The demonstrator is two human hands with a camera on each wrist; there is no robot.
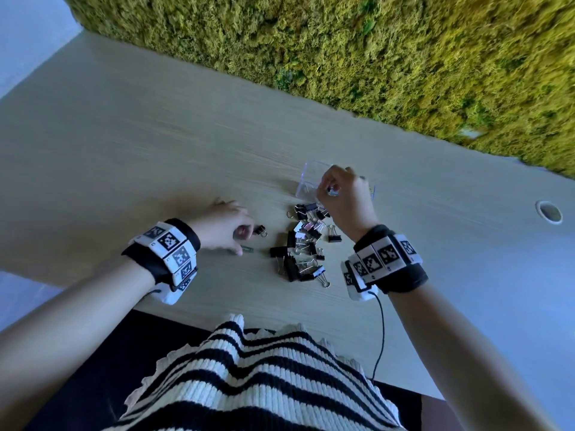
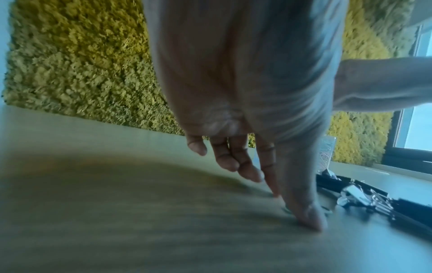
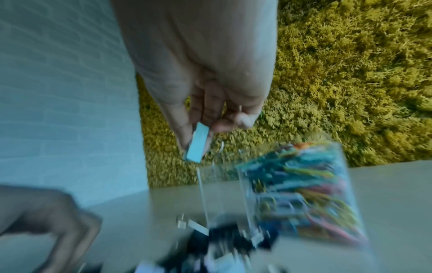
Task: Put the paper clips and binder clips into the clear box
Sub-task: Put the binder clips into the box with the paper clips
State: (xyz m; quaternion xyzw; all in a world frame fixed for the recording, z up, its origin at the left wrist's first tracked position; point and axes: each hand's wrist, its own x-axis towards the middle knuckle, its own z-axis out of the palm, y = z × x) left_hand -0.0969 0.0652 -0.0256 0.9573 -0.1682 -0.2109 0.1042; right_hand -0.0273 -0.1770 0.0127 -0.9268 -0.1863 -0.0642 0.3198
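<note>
A clear box [image 1: 308, 171] stands on the table beyond a pile of black, white and pink binder clips [image 1: 306, 244]. My right hand [image 1: 331, 191] hovers over the box and pinches a light blue binder clip [image 3: 197, 146] between thumb and fingers. In the blurred right wrist view the box [image 3: 202, 192] holds several coloured paper clips [image 3: 299, 194]. My left hand [image 1: 239, 242] lies left of the pile with straight fingers. Its thumb [image 2: 311, 219] and a fingertip press on the table beside a small paper clip [image 1: 248, 249] and a lone black binder clip [image 1: 259, 230].
The light wooden table [image 1: 155, 150] ends at a yellow-green moss wall [image 1: 373, 57] behind the box. A round cable hole [image 1: 549, 211] sits at the far right. A black cable [image 1: 381, 331] hangs from my right wristband over the table's near edge.
</note>
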